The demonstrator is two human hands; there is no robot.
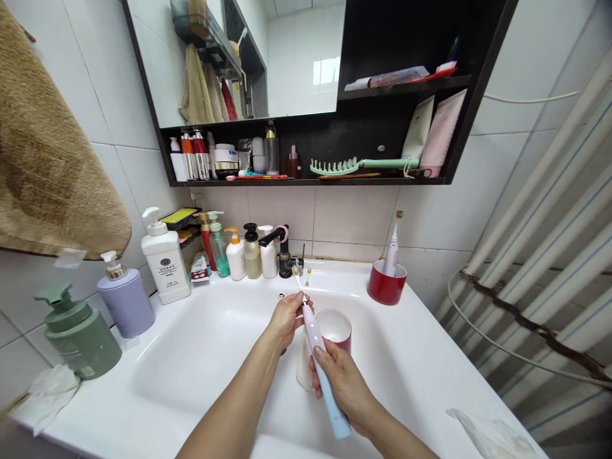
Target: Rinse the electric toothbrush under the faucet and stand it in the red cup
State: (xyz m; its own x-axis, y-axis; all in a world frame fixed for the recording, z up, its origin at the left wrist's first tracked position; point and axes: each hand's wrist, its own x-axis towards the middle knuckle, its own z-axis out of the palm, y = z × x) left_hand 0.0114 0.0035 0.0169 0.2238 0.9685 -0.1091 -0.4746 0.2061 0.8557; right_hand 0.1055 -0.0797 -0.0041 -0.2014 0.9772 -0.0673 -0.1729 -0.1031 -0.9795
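An electric toothbrush (pixel 314 331), pink fading to light blue, is held tilted over the sink basin (pixel 205 357). My right hand (pixel 342 376) is wrapped around its lower handle. The fingers of my left hand (pixel 289 315) pinch the toothbrush where the slim white brush head (pixel 298 280) meets the handle. Behind the handle, in the basin, stands a red cup (pixel 343 341) with a white inside. A clear, see-through object (pixel 305 370) shows partly beside it; its kind is hidden. Another small brush head (pixel 308 275) lies near the faucet.
A black faucet (pixel 285 258) rises at the back of the basin. Several pump bottles (pixel 236 256) line the back left. Another red cup (pixel 386 287) on the right rim holds an upright toothbrush (pixel 392 255). Overhead hangs a dark mirror cabinet (pixel 368 137); crumpled plastic (pixel 488 433) lies front right.
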